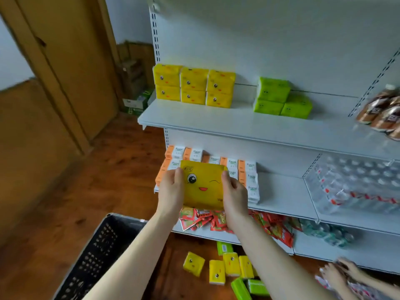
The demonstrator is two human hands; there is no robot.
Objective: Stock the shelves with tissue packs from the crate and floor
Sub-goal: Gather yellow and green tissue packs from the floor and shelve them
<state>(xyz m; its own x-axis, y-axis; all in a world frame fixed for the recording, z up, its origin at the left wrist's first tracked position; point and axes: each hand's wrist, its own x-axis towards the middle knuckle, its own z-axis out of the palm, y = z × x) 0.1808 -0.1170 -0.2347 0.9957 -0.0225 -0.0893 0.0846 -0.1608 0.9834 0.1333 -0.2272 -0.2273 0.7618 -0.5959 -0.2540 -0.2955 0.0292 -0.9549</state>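
Got one yellow pack [203,187] clamped between my left hand [171,187] and right hand [234,191], fingers curled round its side edges, in front of the lower shelf [281,198], at its left end. Next, I reckon, it goes up beside the yellow stack [192,87] on the upper shelf [238,124]. Can't see into the crate [101,252], it's too dark. Someone else's hands [342,271] are cut off bottom right.

Soft, even light, fairly bright on the white shelving [259,124]; wide-angle bending toward the edges; motion blur at three and five o'clock.
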